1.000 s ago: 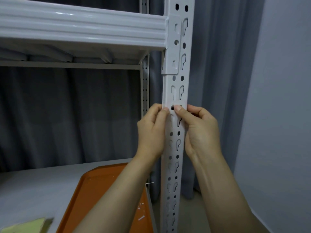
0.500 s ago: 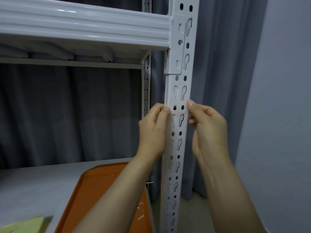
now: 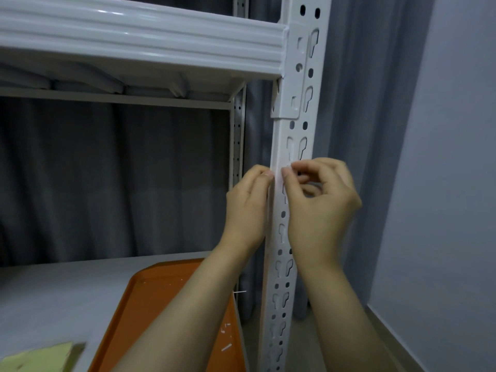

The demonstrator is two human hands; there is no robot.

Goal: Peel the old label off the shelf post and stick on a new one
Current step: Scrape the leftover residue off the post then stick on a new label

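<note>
The white perforated shelf post [image 3: 298,122] runs top to bottom through the middle of the head view. A pale, barely visible label [image 3: 279,170] lies across it at hand height. My left hand [image 3: 247,210] is curled against the post's left edge, fingertips pressing where the label's left end lies. My right hand [image 3: 319,208] is in front of the post, thumb and forefinger pinched together at the label's top right. The rest of the label is hidden by my fingers.
A white shelf beam [image 3: 134,41] joins the post overhead. Below lies a grey shelf board [image 3: 53,291] with an orange tray [image 3: 161,304] holding small white scraps [image 3: 226,346], and a yellow pad [image 3: 35,358] at the lower left. Grey curtain [image 3: 107,170] behind, wall [image 3: 442,183] at right.
My right hand left the post's right side and came back in front of it, fingers now pinched at the label. The left hand stayed on the left edge.
</note>
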